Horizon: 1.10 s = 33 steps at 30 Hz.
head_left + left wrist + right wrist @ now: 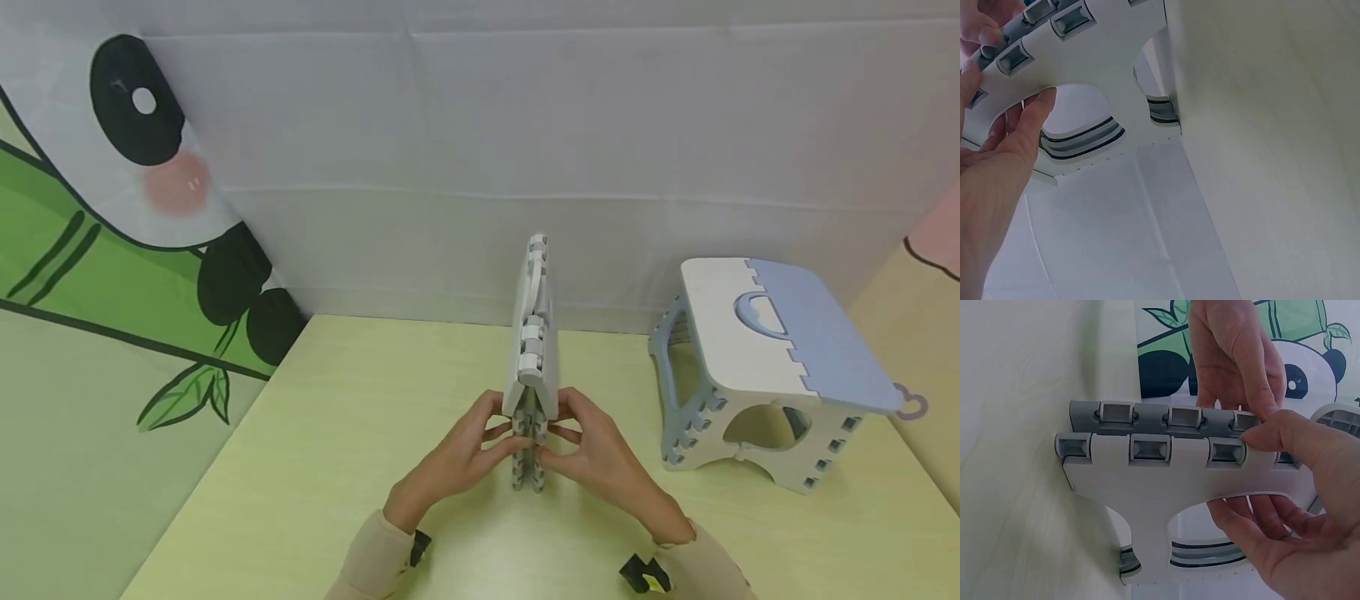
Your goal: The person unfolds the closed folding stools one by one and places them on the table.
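Note:
A folded step stool [532,354] in white and grey stands upright on its edge at the middle of the table, its two end panels narrowly apart at the near side. My left hand [463,454] grips the left panel near the bottom, thumb at the hinge edge. On the other side, my right hand [602,458] holds the right panel the same way, and the two thumbs nearly meet. In the right wrist view, the fingers [1241,528] reach into the cut-out of the white panel [1150,500]. Left-hand fingers [1032,122] curl into a matching cut-out in the left wrist view.
To the right stands an unfolded step stool [750,350], white and blue, with a purple ring-shaped piece [911,402] at its right edge. A white cloth backdrop [450,150] with a panda print hangs behind the pale table [300,467].

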Motion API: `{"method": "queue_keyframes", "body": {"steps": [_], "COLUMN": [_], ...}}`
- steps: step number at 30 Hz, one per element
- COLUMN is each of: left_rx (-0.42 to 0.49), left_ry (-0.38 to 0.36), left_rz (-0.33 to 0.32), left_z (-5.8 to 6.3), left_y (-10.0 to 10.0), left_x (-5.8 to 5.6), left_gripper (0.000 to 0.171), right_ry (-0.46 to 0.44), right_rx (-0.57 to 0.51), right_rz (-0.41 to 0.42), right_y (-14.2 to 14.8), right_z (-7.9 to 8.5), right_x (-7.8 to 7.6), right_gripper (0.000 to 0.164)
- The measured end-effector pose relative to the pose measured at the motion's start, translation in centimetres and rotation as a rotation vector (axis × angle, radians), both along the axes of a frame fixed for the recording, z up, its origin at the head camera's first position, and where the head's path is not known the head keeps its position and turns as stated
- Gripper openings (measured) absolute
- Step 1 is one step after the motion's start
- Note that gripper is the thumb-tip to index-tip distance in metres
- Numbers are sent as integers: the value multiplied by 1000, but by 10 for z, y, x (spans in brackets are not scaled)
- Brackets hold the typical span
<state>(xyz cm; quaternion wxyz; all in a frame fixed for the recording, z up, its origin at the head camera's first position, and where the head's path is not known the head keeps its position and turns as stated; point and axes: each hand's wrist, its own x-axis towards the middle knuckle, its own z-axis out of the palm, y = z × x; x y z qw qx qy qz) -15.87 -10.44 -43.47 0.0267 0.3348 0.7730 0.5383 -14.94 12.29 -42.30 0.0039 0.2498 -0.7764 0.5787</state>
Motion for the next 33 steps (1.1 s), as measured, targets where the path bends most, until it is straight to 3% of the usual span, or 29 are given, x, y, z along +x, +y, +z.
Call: {"method": "queue_keyframes", "body": {"steps": [33], "left_rx": [11], "left_ry": [-26], "left_rz": [7], "left_z": [0], "left_y": [-11], "left_x": [-1], "left_gripper": [43], "right_ry": [17], "right_rx": [15], "right_rz": [-6], "right_y": [13], "right_z": [-1], "right_x": [0], "right_gripper": [57]}}
